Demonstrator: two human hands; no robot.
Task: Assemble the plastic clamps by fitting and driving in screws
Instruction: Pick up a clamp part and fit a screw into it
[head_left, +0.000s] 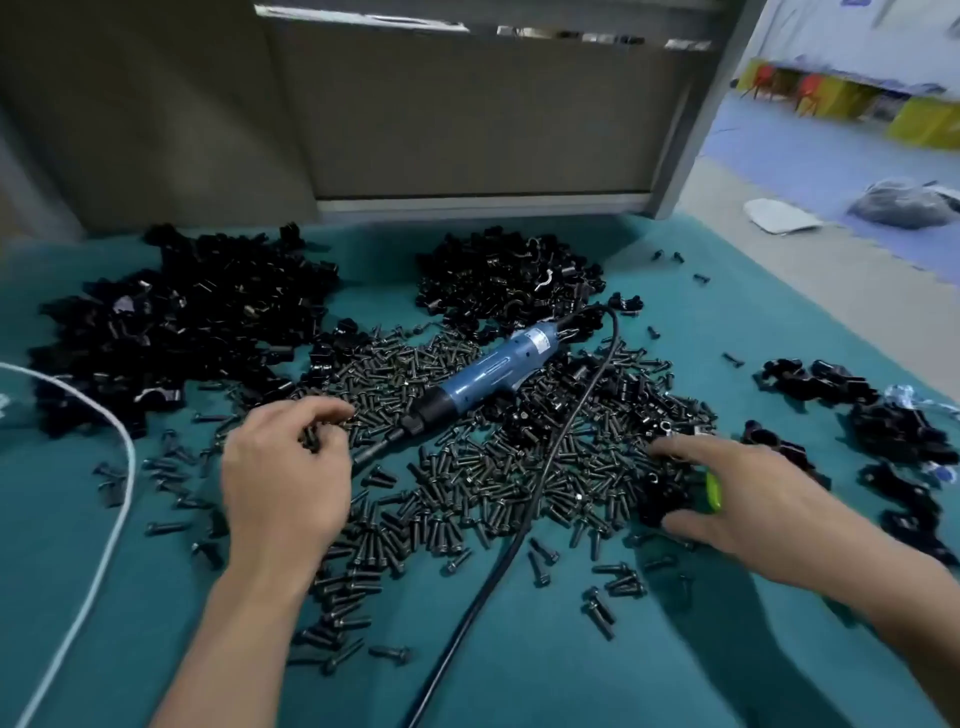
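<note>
- Left hand (285, 467) hangs over the near-left edge of the screws (467, 467), palm down. Its fingers are curled in and pinch a few of the dark screws at the tips.
- Right hand (737, 499) reaches in from the right. Forefinger and thumb are spread around a black clamp piece (665, 499) at the right edge of the screw heap and grip it from both sides.
- Something small and bright green (714, 491) shows against the right hand's fingers; I cannot tell what it is.
- Black screws are spread in a wide heap across the middle of the teal worktop (519, 686), with strays scattered around it.
- A blue electric screwdriver (493, 369) lies on top of the heap between the hands, bit end pointing near-left. Its black cable (540, 478) loops from the far end and runs back toward the near edge.
- Piles of black clamp parts sit behind the screws: a large left pile (171, 322) and a back pile (509, 280). More clamp pieces lie along the right side (883, 415).
- A white cord (111, 499) curves across the left of the worktop.
</note>
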